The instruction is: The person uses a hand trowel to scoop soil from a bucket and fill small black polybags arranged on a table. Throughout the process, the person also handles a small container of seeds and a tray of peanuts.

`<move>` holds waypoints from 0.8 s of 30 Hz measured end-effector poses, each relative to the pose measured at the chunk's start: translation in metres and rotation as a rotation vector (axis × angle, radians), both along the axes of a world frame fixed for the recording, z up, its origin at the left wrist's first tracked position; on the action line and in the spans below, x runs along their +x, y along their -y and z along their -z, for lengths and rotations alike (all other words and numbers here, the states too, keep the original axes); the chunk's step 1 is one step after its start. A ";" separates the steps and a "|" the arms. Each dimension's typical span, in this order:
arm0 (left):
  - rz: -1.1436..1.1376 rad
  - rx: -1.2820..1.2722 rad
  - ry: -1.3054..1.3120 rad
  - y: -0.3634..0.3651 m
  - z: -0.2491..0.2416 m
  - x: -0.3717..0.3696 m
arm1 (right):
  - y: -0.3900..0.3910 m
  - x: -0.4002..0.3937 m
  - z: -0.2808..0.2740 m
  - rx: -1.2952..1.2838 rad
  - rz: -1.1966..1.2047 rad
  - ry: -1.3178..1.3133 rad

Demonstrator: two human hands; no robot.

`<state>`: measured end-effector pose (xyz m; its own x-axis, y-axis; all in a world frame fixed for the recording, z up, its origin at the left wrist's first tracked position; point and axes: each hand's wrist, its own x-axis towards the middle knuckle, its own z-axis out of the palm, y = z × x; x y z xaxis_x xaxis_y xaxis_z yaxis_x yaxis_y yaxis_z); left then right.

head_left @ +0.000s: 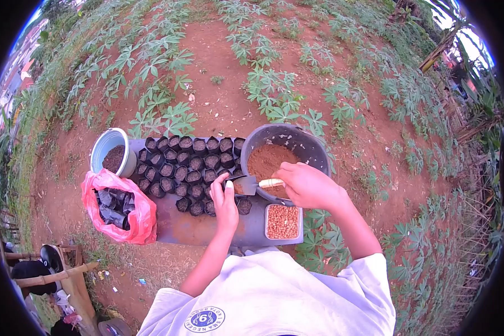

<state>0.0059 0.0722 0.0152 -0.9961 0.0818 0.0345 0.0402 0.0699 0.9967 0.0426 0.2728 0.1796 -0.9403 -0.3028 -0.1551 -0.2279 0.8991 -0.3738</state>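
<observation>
My right hand (312, 186) is closed around the pale handle of a small garden trowel (250, 185), near the rim of a dark basin (317, 148) with reddish soil (270, 161) in it. The trowel's grey blade points left and carries some soil. At its tip, my left hand (224, 206) grips a black plastic seedling bag (228, 179), partly hidden by the fingers and blade. Several rows of black seedling bags (196, 163) filled with soil stand just beyond and left of that hand.
A square tub of tan seeds or beans (283, 222) sits at the table's (193, 229) near right. On the left are a pale bucket (130, 162) with dark soil and a red plastic bag (145, 227) of black bags. Leafy plants (269, 92) grow around the table.
</observation>
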 end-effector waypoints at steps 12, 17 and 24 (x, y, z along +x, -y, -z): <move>0.050 -0.026 0.009 0.025 0.010 0.013 | 0.042 -0.014 -0.007 -0.168 -0.160 -0.096; 0.056 0.087 0.179 0.030 0.030 0.015 | 0.031 -0.005 0.000 -0.314 -0.138 -0.162; 0.030 0.395 0.359 0.013 0.039 0.013 | -0.039 0.027 0.006 -0.500 0.224 -0.151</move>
